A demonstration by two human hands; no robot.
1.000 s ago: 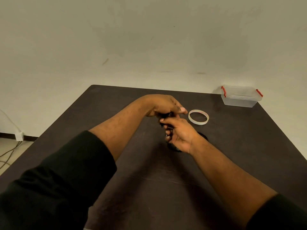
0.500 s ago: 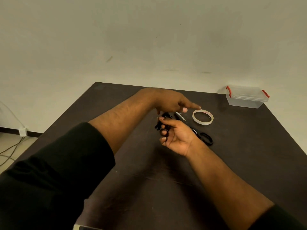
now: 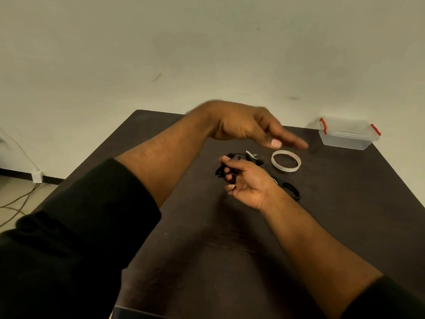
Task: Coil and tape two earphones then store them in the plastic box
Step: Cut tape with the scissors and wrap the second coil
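My right hand (image 3: 247,180) is shut on a coiled black earphone (image 3: 222,170), pinched between thumb and fingers just above the dark table (image 3: 345,203). A second black earphone (image 3: 239,155) with a bit of tape on it lies on the table just beyond my right hand. My left hand (image 3: 250,126) hovers above it, fingers stretched out toward the roll of clear tape (image 3: 286,160), holding nothing. The clear plastic box (image 3: 347,134) with red latches stands shut at the table's far right corner.
Black-handled scissors (image 3: 290,189) lie behind my right wrist, partly hidden. A plain wall rises behind the table. Cables and a socket (image 3: 36,176) are on the floor at the left.
My hands have come apart. The left hand let go of the coil and reached right toward the tape roll; the right hand kept the coiled earphone.
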